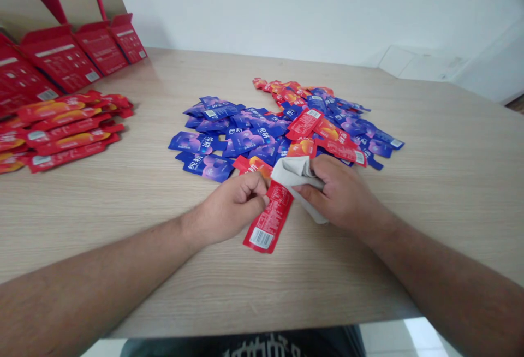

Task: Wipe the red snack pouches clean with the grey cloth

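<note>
The red sachet (268, 219) is lying flat on the table (429, 226), its long axis running from the barcode end at the near side, up and away to the right. Its far end is disappearing under a grey cloth (295, 174), so that part is hidden. The left hand (231, 208) is closed, fingertips pressed together at the sachet's upper left edge, apparently pinching it; the exact contact cannot be seen. The right hand (343, 196) is curling around the cloth and gripping it. The right hand is nearer the sachet's far end, the left nearer its middle, and the two are almost meeting. Just beyond the cloth, loose blue sachets (229, 138) and loose red sachets (305, 125) are spreading in a pile across the table. Further left, a bank of stacked red sachets (61, 130) is lying beside open red cartons (61, 59).
</note>
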Demonstrator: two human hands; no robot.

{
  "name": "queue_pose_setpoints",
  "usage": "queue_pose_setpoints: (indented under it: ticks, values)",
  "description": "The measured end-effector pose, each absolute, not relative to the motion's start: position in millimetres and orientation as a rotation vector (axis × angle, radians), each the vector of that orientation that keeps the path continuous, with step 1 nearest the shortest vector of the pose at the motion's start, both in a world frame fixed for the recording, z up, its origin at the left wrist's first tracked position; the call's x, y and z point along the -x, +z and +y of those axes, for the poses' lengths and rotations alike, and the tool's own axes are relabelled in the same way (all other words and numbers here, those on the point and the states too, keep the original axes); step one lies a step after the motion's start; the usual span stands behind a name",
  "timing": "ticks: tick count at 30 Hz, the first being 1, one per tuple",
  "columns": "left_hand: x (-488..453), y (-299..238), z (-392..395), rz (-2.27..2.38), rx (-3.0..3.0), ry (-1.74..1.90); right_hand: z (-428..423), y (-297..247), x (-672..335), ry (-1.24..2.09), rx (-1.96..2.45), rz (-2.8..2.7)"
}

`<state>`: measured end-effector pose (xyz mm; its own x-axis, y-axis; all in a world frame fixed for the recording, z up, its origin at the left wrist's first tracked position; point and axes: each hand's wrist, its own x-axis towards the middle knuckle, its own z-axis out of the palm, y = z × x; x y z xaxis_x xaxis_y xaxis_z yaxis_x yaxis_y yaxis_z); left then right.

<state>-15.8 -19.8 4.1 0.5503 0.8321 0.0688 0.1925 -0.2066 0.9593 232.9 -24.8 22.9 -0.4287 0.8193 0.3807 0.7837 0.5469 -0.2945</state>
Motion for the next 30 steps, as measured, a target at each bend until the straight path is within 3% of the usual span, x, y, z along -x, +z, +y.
queue_pose_setpoints:
  ticks: [30]
  values:
    - [12, 6, -19, 0.946, -1.551, 0.774, -37, 25, -225, 0.237, 1.221, -2.463]
